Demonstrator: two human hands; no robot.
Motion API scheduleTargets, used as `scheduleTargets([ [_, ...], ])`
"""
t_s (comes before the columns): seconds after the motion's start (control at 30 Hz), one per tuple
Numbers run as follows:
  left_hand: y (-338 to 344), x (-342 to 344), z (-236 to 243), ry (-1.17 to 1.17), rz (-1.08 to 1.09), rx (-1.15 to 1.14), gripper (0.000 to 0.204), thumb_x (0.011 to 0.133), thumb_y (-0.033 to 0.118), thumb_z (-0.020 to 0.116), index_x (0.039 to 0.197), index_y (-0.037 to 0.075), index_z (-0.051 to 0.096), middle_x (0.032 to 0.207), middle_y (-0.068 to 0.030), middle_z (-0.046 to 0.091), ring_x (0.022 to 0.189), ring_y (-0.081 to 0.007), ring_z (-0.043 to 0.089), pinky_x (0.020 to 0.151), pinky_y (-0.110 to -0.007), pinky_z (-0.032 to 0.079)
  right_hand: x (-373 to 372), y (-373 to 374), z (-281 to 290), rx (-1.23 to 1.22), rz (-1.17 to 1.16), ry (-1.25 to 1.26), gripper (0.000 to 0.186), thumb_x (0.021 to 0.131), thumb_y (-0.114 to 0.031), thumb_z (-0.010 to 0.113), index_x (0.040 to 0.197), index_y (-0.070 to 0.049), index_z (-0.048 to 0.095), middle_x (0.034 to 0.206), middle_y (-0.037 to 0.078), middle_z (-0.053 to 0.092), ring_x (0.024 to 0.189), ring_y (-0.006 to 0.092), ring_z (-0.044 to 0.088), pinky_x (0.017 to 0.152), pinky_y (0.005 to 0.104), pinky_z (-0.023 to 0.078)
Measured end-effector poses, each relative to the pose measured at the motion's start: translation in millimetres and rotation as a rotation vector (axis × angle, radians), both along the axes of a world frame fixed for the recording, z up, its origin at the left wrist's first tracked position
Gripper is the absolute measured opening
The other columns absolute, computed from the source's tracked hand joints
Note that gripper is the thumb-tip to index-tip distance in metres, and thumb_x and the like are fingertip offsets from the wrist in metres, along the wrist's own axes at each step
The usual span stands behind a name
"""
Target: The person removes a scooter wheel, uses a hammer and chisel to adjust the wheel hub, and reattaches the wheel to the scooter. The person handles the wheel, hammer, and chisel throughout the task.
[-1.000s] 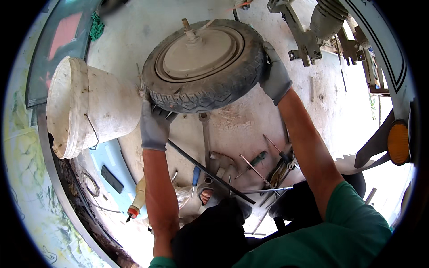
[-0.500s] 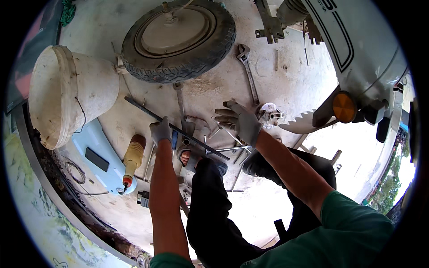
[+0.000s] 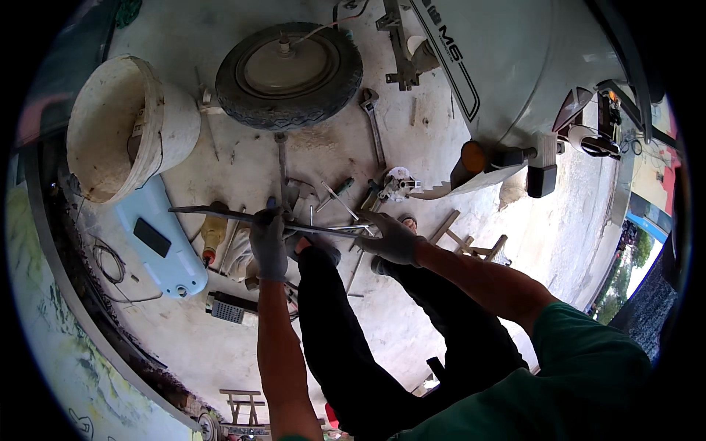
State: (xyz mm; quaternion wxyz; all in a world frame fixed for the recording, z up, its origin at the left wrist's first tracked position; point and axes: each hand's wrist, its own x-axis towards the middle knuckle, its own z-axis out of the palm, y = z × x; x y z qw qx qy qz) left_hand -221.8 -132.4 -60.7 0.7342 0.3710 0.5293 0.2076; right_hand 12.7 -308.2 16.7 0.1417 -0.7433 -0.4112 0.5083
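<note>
A long dark metal bar [image 3: 316, 230], probably a pry bar, lies crosswise in front of me. My left hand [image 3: 268, 246], in a grey glove, is wrapped round it near its middle. At the bar's right end is my gloved right hand [image 3: 393, 241], its fingers closed over it and partly hidden. Beneath and beyond the bar, hand tools lie on the floor, among them a T-shaped rod [image 3: 338, 198] and a hammer-like tool [image 3: 282, 158]. Farther off, a hub wheel with a black tyre [image 3: 257, 114] lies on its side. An adjustable wrench [image 3: 373, 128] rests beside it.
A dirty white bucket [image 3: 176, 114] lies tipped at the left. Near it, a light blue panel [image 3: 173, 264] carries a dark phone [image 3: 152, 239]. A yellowish tool [image 3: 213, 235] is beside the panel. A metal hub part [image 3: 398, 184] and a pale vehicle body [image 3: 515, 73] are at the right.
My right hand has moved down from open in the air onto the bar's right end. The bar has swung closer to level, still in my left hand. The view has shifted.
</note>
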Motion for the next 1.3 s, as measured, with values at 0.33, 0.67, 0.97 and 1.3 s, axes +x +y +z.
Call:
scheduleTargets([
  [0.33,53,77,129,-0.512,0.215,-0.237,0.036,0.104,0.014,0.043,0.136,-0.001,0.05,0.095,-0.0135,0.07,0.083,-0.0226,0.07,0.08,-0.036,0.058,32,43,197,-0.508,-0.251,0.472,0.03,0.104,-0.031,0.052,0.115,-0.006,0.064,0.071,0.001,0.062,0.059,0.0078,0.058,0.055,0.0262,0.047],
  [0.67,-53,30,130,-0.098,-0.001,-0.401,0.033,0.105,0.025,0.051,0.133,0.009,0.055,0.102,-0.0097,0.071,0.083,-0.0205,0.072,0.072,-0.035,0.059,75,48,260,-0.367,-0.458,0.168,0.037,0.101,-0.028,0.058,0.13,-0.005,0.061,0.07,0.0,0.061,0.058,0.0057,0.058,0.05,0.0237,0.044],
  [0.97,-53,-84,174,0.044,-0.088,-0.413,0.036,0.103,0.025,0.055,0.132,0.004,0.055,0.1,-0.0109,0.071,0.08,-0.0181,0.071,0.069,-0.031,0.057,73,92,333,-0.365,-0.595,0.173,0.035,0.103,-0.032,0.056,0.123,-0.004,0.064,0.066,0.001,0.056,0.049,0.007,0.048,0.046,0.0235,0.04],
  [1.3,-75,-185,198,0.169,0.123,-0.406,0.032,0.101,0.021,0.055,0.127,0.002,0.058,0.095,-0.0089,0.071,0.073,-0.0147,0.069,0.059,-0.027,0.053,59,194,367,-0.248,-0.482,0.102,0.035,0.102,-0.03,0.053,0.111,0.002,0.064,0.066,0.003,0.054,0.048,0.0072,0.045,0.042,0.0236,0.038],
])
